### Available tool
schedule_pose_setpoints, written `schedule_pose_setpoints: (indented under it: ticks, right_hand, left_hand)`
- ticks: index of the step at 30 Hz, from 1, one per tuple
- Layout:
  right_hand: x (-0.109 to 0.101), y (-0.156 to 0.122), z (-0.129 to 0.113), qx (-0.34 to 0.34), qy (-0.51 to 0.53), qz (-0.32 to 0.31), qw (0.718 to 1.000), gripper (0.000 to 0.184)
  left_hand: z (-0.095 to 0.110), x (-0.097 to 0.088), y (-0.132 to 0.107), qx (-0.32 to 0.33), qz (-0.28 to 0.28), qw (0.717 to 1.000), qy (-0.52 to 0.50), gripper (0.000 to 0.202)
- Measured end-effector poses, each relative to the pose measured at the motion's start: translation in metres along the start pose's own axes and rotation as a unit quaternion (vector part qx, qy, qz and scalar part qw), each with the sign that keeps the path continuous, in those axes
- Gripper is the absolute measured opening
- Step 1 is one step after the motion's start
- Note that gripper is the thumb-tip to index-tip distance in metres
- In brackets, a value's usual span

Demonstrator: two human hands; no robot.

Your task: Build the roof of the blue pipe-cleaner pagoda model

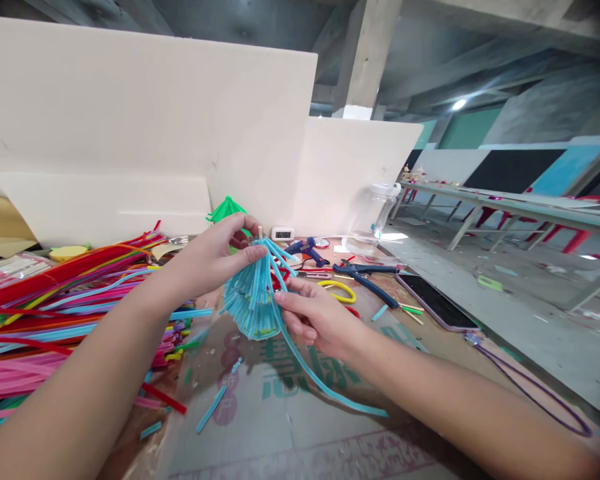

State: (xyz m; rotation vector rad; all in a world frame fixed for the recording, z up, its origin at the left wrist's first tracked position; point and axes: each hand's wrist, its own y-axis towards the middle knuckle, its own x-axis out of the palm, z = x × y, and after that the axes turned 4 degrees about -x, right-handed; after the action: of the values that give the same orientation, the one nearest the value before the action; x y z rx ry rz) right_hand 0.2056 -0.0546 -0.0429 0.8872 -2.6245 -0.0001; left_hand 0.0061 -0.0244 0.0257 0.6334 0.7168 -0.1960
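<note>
A small umbrella-shaped craft (pixel 253 297) made of light blue pipe cleaners is held up over the table, its ribs fanning down in two tiers. My left hand (pixel 235 250) grips it at the top, near a thin pale stick. At its right side, my right hand (pixel 313 313) pinches a long light blue pipe cleaner (pixel 325 387), whose free end hangs down over the table covering and curves to the right. Behind my left hand stands a similar green umbrella (pixel 227 208), partly hidden.
Bundles of coloured pipe cleaners (pixel 35 333) cover the left side. Behind lie a glue gun (pixel 310 252), blue-handled pliers (pixel 370 280), yellow-handled scissors (pixel 337 288) and a small digital timer (pixel 283 233). A phone (pixel 436 301) and a clear bottle (pixel 373 217) are at the right; cut pieces (pixel 213 407) lie in front.
</note>
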Motion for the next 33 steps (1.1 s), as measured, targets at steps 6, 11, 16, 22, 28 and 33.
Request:
schedule_pose_setpoints:
  ticks: [6, 11, 16, 22, 28, 33]
  right_hand:
    - [0.006, -0.003, -0.001, -0.001, 0.002, 0.039, 0.999, 0.025]
    - [0.006, -0.002, 0.0, -0.009, -0.012, 0.054, 0.998, 0.025]
    - [0.008, -0.003, 0.001, -0.013, -0.031, 0.066, 0.997, 0.027]
    - [0.011, -0.006, 0.003, -0.024, -0.068, 0.096, 0.993, 0.023]
    - [0.011, -0.007, 0.002, -0.026, -0.051, 0.081, 0.995, 0.021]
    - [0.009, -0.005, -0.003, -0.008, -0.032, 0.082, 0.996, 0.043]
  left_hand:
    - [0.006, 0.003, -0.004, 0.029, 0.004, 0.999, 0.029, 0.031]
    - [0.005, 0.004, -0.004, 0.034, 0.0, 0.999, 0.025, 0.029]
    - [0.008, 0.005, -0.004, 0.039, 0.004, 0.999, 0.034, 0.028]
    - [0.016, 0.008, -0.006, 0.034, 0.002, 0.998, 0.059, 0.029]
    - [0.013, 0.005, -0.006, 0.036, 0.002, 0.998, 0.056, 0.03]
    - [0.006, -0.004, -0.003, 0.004, -0.011, 0.999, 0.036, 0.033]
